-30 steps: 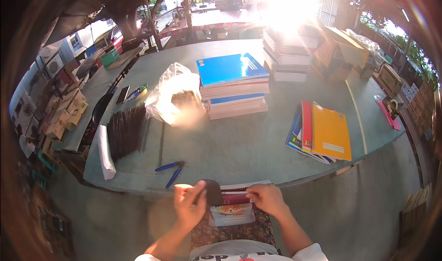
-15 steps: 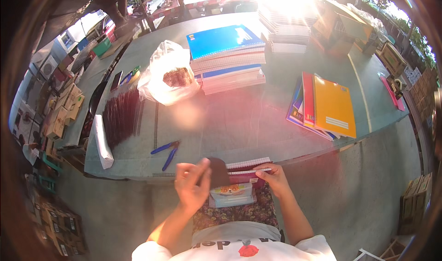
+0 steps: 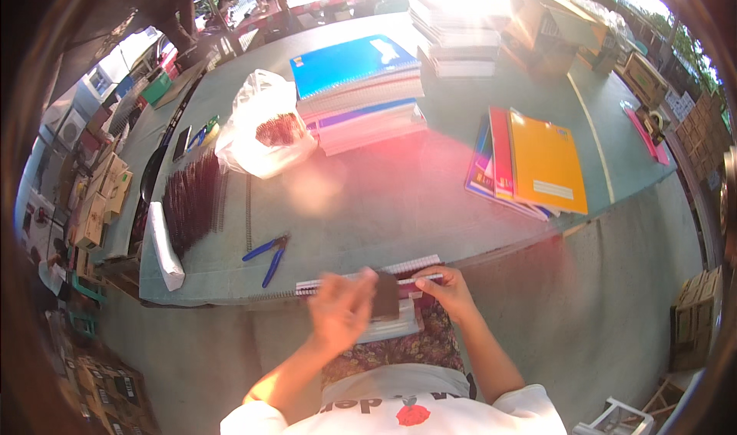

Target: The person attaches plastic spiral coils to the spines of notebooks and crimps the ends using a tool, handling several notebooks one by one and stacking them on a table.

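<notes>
On the table's near edge, a magenta-covered notebook (image 3: 424, 301) stands with its white edge up. My right hand (image 3: 451, 292) pinches its right end between thumb and fingers. My left hand (image 3: 338, 311), smeared by motion, is at the notebook's left part. Its closed fingers are against a dark brown, rounded flat piece (image 3: 386, 297), whose kind I cannot make out. Another white, perforated page edge (image 3: 414, 265) lies just behind. A pale soft packet (image 3: 391, 329) rests on my lap, partly covered by the brown piece.
Blue-handled cutters (image 3: 270, 258) lie left of my hands. Beyond them are many dark spiral coils (image 3: 192, 197), a white roll (image 3: 166, 247) and a plastic bag (image 3: 261, 147). Blue-topped notebooks (image 3: 357, 67) are stacked mid-table; yellow and red notebooks (image 3: 549, 163) lie right.
My left hand and the dark brown piece have moved right along the notebook, over part of the packet. The right hand keeps its pinch. The whole view has shifted slightly.
</notes>
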Demonstrator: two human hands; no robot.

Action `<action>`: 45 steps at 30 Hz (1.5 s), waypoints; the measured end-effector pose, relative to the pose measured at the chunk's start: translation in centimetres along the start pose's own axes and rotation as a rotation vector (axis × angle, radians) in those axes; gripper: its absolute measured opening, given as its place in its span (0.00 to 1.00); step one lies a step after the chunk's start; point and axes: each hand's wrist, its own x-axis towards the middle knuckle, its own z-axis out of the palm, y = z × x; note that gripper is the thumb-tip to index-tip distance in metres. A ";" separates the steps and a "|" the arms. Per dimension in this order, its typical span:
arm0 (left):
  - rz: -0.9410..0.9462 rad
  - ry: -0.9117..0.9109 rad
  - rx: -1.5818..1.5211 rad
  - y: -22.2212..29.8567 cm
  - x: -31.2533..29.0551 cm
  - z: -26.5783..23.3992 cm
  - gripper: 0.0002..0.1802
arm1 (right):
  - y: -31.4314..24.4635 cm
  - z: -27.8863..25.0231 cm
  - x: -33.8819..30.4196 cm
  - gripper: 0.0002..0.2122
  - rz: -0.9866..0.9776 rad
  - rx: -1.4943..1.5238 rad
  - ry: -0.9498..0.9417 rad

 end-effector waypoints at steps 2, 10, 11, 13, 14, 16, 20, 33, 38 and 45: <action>-0.003 -0.035 0.023 -0.3 -0.1 0.7 0.21 | -0.1 0.0 0.2 0.10 -0.017 0.001 0.013; -0.012 -0.147 0.009 -0.4 -0.4 2.2 0.19 | 0.1 0.0 0.1 0.09 0.010 0.037 0.024; 0.003 -0.235 0.031 -0.4 -0.9 2.6 0.19 | -0.1 0.2 0.2 0.09 0.015 0.045 0.020; 0.032 -0.350 0.032 0.4 -1.9 2.2 0.19 | -0.3 0.4 -0.3 0.09 0.034 0.003 0.002; 0.020 -0.265 -0.016 0.6 -1.6 2.3 0.19 | -0.2 0.3 -0.5 0.09 0.042 -0.016 0.000; 0.036 0.029 0.018 0.8 0.8 1.7 0.19 | 0.1 0.3 0.1 0.11 -0.044 0.012 -0.008; 0.055 -0.431 0.060 1.2 -0.7 3.2 0.18 | 1.0 -0.5 0.1 0.18 0.038 0.313 -0.010; -0.024 -0.203 -0.012 2.9 1.7 3.5 0.18 | 2.1 0.1 -0.6 0.21 0.096 0.071 0.304; 0.072 -0.299 -0.051 2.3 0.0 3.8 0.18 | -1.3 1.5 -1.6 0.23 0.058 0.040 0.153; 0.158 -0.382 -0.040 2.8 1.2 4.9 0.15 | 1.5 0.1 0.0 0.26 0.019 0.121 0.223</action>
